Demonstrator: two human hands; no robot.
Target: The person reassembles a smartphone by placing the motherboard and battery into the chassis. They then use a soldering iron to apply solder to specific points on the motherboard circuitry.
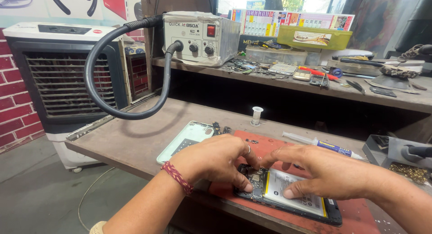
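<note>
An opened smartphone [294,199] lies on a red mat [360,216], its white battery and dark circuit board exposed. My left hand [216,161], with a red braided wristband and a ring, presses fingertips on the board at the phone's upper end. My right hand [324,171] rests over the battery, thumb on its edge and forefinger meeting the left fingers. What the fingertips pinch is hidden. A pale green back cover [186,137] lies to the left of my hands.
A hot-air rework station [200,36] with a black hose [96,76] sits on the upper shelf among tools and parts boxes. A syringe tube [324,144], a small white bottle [256,115], a grey tray [396,153] and an air cooler [58,72] surround the bench.
</note>
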